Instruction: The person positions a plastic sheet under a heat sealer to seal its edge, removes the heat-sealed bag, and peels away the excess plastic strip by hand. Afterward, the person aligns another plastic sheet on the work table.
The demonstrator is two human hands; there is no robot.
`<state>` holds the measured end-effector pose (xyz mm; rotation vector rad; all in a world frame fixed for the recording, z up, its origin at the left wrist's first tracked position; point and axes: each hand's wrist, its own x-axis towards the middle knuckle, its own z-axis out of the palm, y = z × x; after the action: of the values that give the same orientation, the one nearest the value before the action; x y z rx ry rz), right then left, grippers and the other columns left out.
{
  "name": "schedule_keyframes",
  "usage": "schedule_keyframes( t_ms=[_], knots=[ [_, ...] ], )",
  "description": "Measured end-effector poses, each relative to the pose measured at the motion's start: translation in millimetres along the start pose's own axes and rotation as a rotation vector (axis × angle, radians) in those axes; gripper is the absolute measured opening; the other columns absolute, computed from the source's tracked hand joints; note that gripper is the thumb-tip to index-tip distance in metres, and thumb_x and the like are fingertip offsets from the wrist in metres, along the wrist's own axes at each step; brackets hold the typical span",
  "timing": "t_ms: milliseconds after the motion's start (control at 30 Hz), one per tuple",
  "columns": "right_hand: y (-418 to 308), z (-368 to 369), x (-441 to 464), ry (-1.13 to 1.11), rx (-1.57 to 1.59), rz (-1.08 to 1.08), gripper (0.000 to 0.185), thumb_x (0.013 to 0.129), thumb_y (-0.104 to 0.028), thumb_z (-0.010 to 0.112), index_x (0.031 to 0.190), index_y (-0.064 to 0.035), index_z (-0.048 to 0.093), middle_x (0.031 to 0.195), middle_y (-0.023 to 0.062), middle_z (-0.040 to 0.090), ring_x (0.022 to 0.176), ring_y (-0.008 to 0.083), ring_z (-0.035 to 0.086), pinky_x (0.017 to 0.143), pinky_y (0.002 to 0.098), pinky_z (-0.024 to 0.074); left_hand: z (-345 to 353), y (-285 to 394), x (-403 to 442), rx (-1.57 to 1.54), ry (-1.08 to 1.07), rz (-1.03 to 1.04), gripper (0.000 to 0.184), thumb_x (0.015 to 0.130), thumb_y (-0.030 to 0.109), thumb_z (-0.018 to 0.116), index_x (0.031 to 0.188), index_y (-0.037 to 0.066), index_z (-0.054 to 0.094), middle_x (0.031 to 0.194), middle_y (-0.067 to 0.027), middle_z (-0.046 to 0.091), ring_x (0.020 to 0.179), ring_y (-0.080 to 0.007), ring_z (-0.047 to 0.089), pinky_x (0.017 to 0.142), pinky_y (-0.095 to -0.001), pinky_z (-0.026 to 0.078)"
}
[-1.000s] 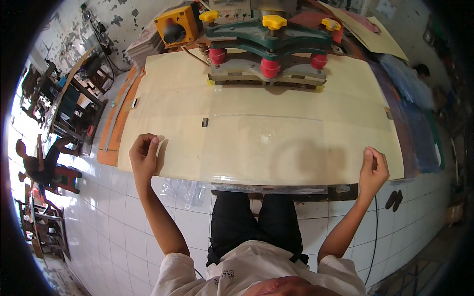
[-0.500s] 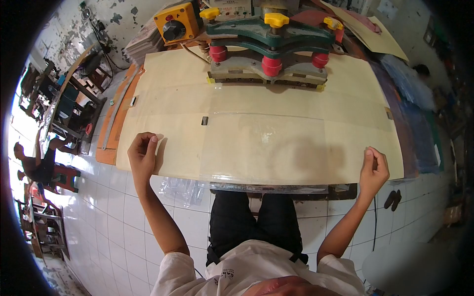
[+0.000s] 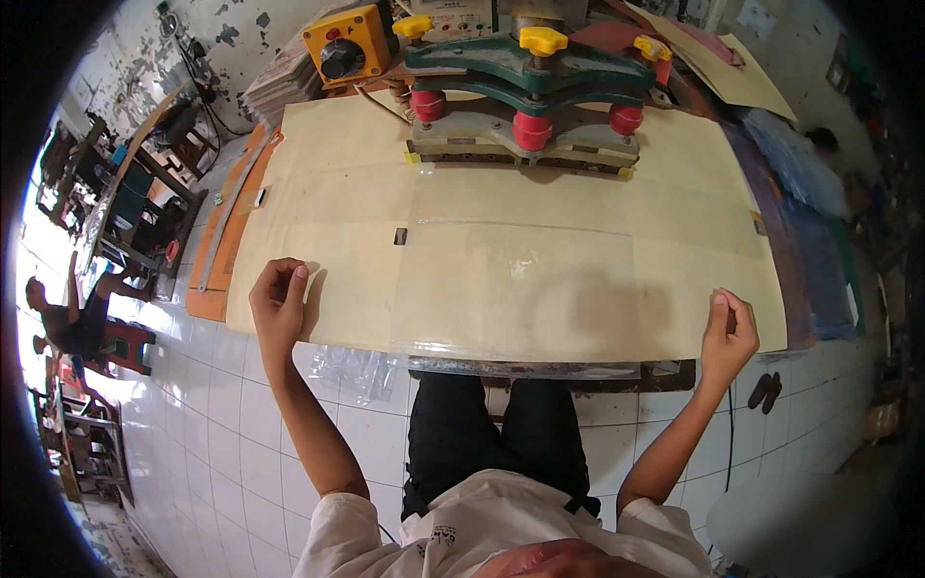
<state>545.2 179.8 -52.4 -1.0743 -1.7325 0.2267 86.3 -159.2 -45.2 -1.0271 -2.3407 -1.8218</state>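
Note:
My left hand [image 3: 278, 301] is closed in a pinch over the left part of the cream board [image 3: 337, 135]. My right hand [image 3: 730, 328], its fingers curled together, hovers at the board's right front edge. Whatever is between the fingertips of either hand is too thin or hidden to make out. Between my hands a clear plastic sheet [image 3: 462, 289] lies flat on the board, its front edge shiny along the board's front. Behind it stands a press head [image 3: 530, 91] with green arms, red spacers and yellow knobs, its long metal bar low over the board.
A yellow control box [image 3: 345, 46] with a black dial stands at the back left. Small dark pieces, one of them a square [image 3: 400, 236], sit on the board. Clear plastic [image 3: 352, 376] hangs below the front edge. Blue plastic sheets [image 3: 805, 183] lie right. Another person [image 3: 77, 313] sits far left.
Both hands stay in nearly the same place, still closed. The view has shifted very slightly; the sheet and press look unchanged.

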Motion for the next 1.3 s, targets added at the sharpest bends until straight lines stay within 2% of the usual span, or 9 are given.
schedule_keyframes(
  t_ms=[167,267,600,1000,1067,1200,1267,1300],
  knots=[
    [-0.7,-0.7,-0.2,0.002,-0.005,0.006,0.012,0.096,-0.011,0.071,0.099,-0.0001,0.076,0.091,0.0076,0.074,0.081,0.0168,0.068,0.07,0.0303,0.0528,-0.6,2.0,-0.3,0.013,0.011,0.003,0.011,0.1,0.007,0.066,0.098,-0.003,0.067,0.089,-0.0034,0.069,0.083,-0.0084,0.063,0.077,-0.0239,0.05],
    [-2.3,-0.4,0.1,0.011,-0.015,-0.019,0.013,0.096,-0.013,0.071,0.099,-0.0003,0.076,0.091,0.0073,0.073,0.08,0.0162,0.067,0.068,0.0296,0.0517,-1.9,-1.5,-0.5,0.006,-0.011,0.004,0.014,0.102,0.012,0.067,0.1,-0.002,0.067,0.092,-0.0016,0.068,0.086,-0.0082,0.061,0.078,-0.0231,0.048],
    [0.2,0.8,-0.1,0.014,0.001,-0.018,0.015,0.097,-0.015,0.071,0.099,-0.0006,0.076,0.089,0.0068,0.072,0.076,0.0158,0.065,0.066,0.0298,0.0499,-0.1,3.6,-1.0,0.015,0.007,-0.001,0.012,0.101,0.009,0.066,0.099,-0.003,0.067,0.091,-0.0029,0.069,0.085,-0.0089,0.063,0.078,-0.0241,0.049],
    [0.8,-0.7,-0.8,0.006,-0.007,-0.017,0.014,0.097,-0.013,0.071,0.099,-0.0007,0.076,0.091,0.0069,0.074,0.081,0.0158,0.068,0.068,0.0296,0.0518,-1.1,2.9,-1.1,0.024,-0.007,-0.015,0.012,0.101,0.009,0.066,0.098,-0.003,0.066,0.092,-0.0028,0.068,0.088,-0.0093,0.062,0.081,-0.0244,0.048],
    [-0.9,-1.9,-0.6,-0.023,-0.001,0.03,0.016,0.098,-0.013,0.07,0.102,0.0017,0.075,0.093,0.0064,0.073,0.083,0.013,0.067,0.075,0.0277,0.0535,-1.2,2.7,-1.0,0.023,-0.009,-0.019,0.012,0.101,0.009,0.066,0.098,-0.003,0.066,0.092,-0.003,0.068,0.088,-0.0094,0.062,0.081,-0.0245,0.048],
    [-1.5,-1.1,-0.5,-0.017,0.006,0.023,0.016,0.098,-0.013,0.071,0.101,0.0017,0.075,0.093,0.0064,0.074,0.083,0.0129,0.067,0.075,0.0278,0.0535,-2.2,1.3,-0.8,0.027,-0.011,-0.007,0.012,0.102,0.009,0.066,0.099,-0.003,0.066,0.092,-0.0033,0.068,0.088,-0.0096,0.062,0.082,-0.0244,0.048],
    [0.3,0.5,-0.5,0.013,0.004,-0.031,0.013,0.097,-0.012,0.071,0.099,-0.0005,0.076,0.091,0.0069,0.074,0.08,0.015,0.067,0.067,0.0287,0.0514,-2.1,0.5,-0.7,0.034,-0.015,-0.007,0.013,0.102,0.009,0.066,0.099,-0.003,0.066,0.092,-0.0034,0.068,0.088,-0.0097,0.062,0.082,-0.0244,0.048],
    [0.1,0.4,-0.4,0.013,0.004,-0.031,0.013,0.097,-0.012,0.071,0.099,-0.0005,0.076,0.091,0.0069,0.074,0.08,0.015,0.067,0.067,0.0287,0.0514,-1.6,0.5,-0.9,0.024,-0.012,-0.001,0.013,0.102,0.01,0.066,0.1,-0.003,0.066,0.092,-0.0031,0.068,0.088,-0.0094,0.062,0.081,-0.0242,0.048]
  ],
)
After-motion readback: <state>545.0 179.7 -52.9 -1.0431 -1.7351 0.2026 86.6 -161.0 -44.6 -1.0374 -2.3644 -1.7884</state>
